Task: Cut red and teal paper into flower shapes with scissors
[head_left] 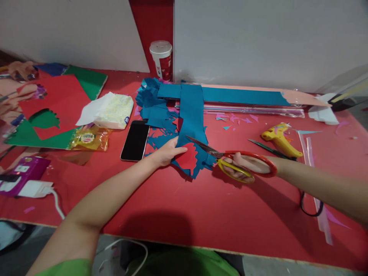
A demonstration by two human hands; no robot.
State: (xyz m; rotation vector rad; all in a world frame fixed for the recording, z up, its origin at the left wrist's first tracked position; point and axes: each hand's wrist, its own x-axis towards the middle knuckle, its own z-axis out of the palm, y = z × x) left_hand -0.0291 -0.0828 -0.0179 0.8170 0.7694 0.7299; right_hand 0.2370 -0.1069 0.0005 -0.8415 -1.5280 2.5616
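My left hand [166, 152] pinches a blue paper strip [192, 115] together with a red leaf-shaped paper piece [188, 158] lying on top of it. My right hand [244, 165] grips red and yellow handled scissors [230, 158], fingers through the loops. The open blades point left and reach the blue paper just right of the red shape. Both hands hover low over the red table [201, 214].
A black phone [135, 140], a tissue pack [107, 110] and a snack packet [89, 138] lie left. Blue scraps [152, 103], a long blue and pink sheet [247, 96], a paper cup [161, 58] and a yellow glue gun [280, 138] lie behind. Another person's hands [20, 71] work far left.
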